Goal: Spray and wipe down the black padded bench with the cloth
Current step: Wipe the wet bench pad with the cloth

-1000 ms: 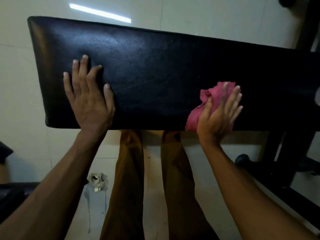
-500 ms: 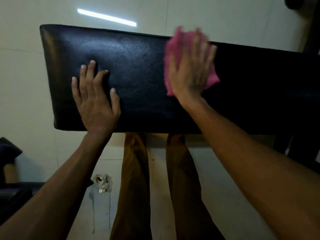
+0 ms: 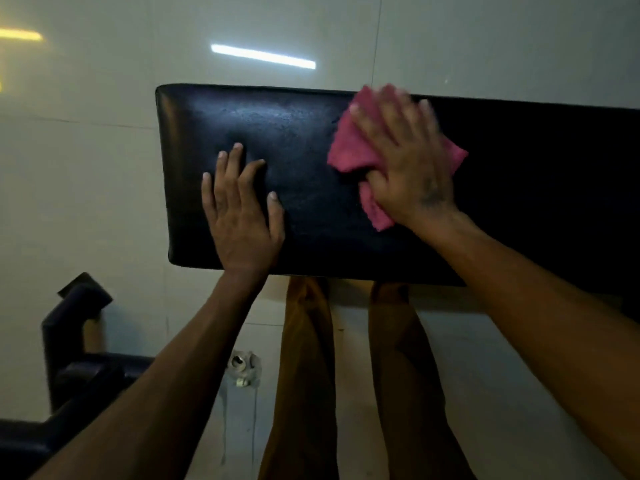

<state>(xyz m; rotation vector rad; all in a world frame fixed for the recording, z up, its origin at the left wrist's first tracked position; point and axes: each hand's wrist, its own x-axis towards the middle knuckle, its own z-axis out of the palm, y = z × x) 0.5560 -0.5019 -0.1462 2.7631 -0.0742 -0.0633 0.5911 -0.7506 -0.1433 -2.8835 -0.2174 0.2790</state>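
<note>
The black padded bench (image 3: 304, 133) runs across the view, its left end rounded and its right part in shadow. My left hand (image 3: 239, 213) rests flat on the pad near the left end, fingers spread and straight. A pink cloth (image 3: 349, 147) lies crumpled on the pad's middle, close to the far edge. My right hand (image 3: 405, 157) presses on top of the cloth with its fingers stretched out; the fingertips are blurred by motion. Part of the cloth sticks out below the palm. No spray bottle is in view.
Pale floor tiles (image 3: 86, 185) surround the bench. A black metal frame (image 3: 76, 341) of another machine stands at the lower left. A small floor drain (image 3: 242, 368) sits between my left arm and my legs (image 3: 304, 375), which stand right below the bench's near edge.
My right hand has swept the cloth from the bench's near edge up to the far edge and a little left. My left hand has stayed flat in place. The view has pulled back.
</note>
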